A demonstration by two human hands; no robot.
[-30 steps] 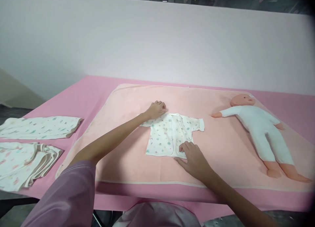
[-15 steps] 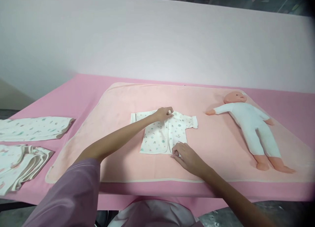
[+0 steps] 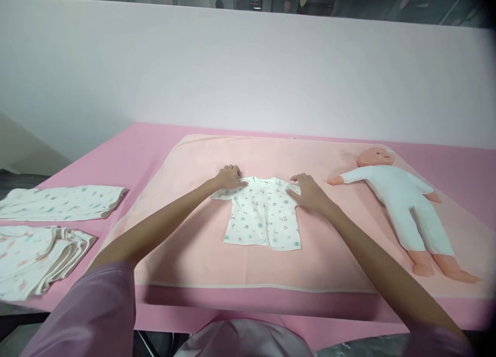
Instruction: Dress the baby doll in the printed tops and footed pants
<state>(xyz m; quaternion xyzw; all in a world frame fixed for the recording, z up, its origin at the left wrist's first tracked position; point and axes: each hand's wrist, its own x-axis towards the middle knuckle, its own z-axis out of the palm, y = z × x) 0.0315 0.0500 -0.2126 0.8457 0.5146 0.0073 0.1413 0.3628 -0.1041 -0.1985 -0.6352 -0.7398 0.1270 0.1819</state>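
A small white baby shirt (image 3: 263, 215) with a coloured print lies flat, front up, in the middle of a peach padded mat (image 3: 182, 233). My left hand (image 3: 228, 177) rests on the shirt's left shoulder and sleeve, fingers curled down onto the cloth. My right hand (image 3: 308, 190) lies flat on the right shoulder and sleeve, fingers stretched out. Neither hand lifts the shirt.
A baby doll (image 3: 399, 197) in a white suit lies on its back on the mat's right side. Printed baby clothes (image 3: 62, 202) and a folded pile (image 3: 34, 256) lie at the left on the pink table (image 3: 132, 145). A white wall stands behind.
My right hand has left the shirt's bottom hem and moved up to the right shoulder. My left hand has shifted from the collar out to the left shoulder.
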